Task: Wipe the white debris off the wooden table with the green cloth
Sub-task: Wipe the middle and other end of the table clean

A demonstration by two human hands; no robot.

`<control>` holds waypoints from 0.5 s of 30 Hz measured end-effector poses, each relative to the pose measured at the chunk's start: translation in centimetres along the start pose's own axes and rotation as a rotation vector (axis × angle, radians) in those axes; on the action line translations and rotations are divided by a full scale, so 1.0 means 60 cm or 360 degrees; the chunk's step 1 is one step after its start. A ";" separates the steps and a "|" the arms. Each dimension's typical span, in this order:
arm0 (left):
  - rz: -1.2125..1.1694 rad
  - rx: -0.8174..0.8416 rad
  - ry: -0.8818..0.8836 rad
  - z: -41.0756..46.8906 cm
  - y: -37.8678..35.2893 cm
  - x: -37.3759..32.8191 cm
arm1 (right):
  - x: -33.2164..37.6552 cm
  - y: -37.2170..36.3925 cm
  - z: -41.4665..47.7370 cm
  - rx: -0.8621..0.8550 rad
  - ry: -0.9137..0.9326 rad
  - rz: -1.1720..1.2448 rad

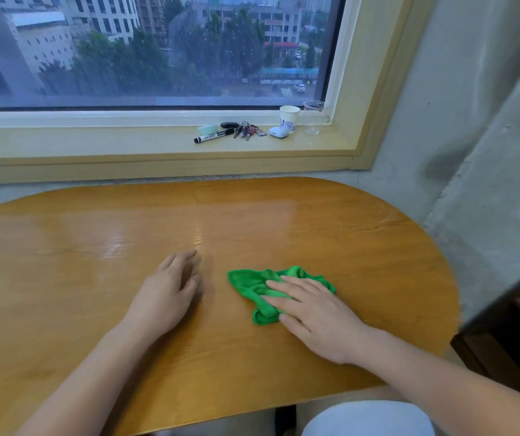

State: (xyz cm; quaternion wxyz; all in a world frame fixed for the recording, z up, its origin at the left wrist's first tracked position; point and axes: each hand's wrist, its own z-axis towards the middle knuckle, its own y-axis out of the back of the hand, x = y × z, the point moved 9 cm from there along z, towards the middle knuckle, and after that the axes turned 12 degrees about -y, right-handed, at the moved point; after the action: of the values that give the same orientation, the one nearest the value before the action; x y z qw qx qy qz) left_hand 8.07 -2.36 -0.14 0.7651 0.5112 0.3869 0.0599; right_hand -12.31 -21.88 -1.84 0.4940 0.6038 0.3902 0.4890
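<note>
Item: one wooden table (63,278), oval, glossy, set under a window. Left hand (170,287), one, lies loosely curled on the wood, fingers relaxed and holding nothing. Just to its right, apart from it, one green cloth (249,284), crumpled, flat on the tabletop; its right half is covered by the right hand (312,313), one, spread wide and pressing palm-down, fingers splayed over the fabric rather than gripping it. White debris: none clearly countable; a few pale specks may lie on the wood right of the right wrist, near the table edge, but glare and small size make this uncertain. Step in hand, as judged: a wiping pass. To do it well, keep the palm flat and the pressure even, gather the loose folds under the fingers so the cloth does not bunch or trail, sweep in overlapping strokes toward one edge, and let the left hand steady or catch at the rim. Beyond both hands, on the windowsill (95,143), left to right: one pale green block (207,129), one black marker (214,136), one dark fob (229,124), one bunch of keys (248,131), one white earbud case (278,132), one paper cup (289,118), one clear plastic cup (313,116).
</note>
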 end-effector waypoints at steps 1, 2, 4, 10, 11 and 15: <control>0.0004 0.0020 -0.0008 -0.001 -0.004 -0.003 | -0.025 0.004 -0.017 -0.0023 -0.0067 0.0005; 0.0012 0.0031 -0.0030 -0.003 -0.006 -0.008 | -0.051 0.007 -0.036 -0.0050 -0.0139 0.0012; 0.0017 0.0047 -0.0079 -0.004 -0.013 -0.019 | -0.108 0.016 -0.074 -0.0115 -0.0311 0.0008; 0.0045 0.0148 -0.0163 0.000 -0.044 -0.045 | -0.207 0.039 -0.100 -0.0172 -0.0701 -0.0035; 0.0070 0.0175 -0.0178 0.000 -0.049 -0.050 | -0.207 0.039 -0.091 -0.0146 -0.0704 -0.0036; 0.0083 0.0211 -0.0199 -0.005 -0.052 -0.063 | -0.209 0.047 -0.055 -0.0145 -0.0714 -0.0008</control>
State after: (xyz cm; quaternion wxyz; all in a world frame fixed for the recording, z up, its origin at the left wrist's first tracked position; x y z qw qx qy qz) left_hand 4.31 -5.46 -0.75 0.7505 0.5734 0.3279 0.0220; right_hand -18.30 -33.75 -1.53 0.5964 0.6735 0.2497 0.3584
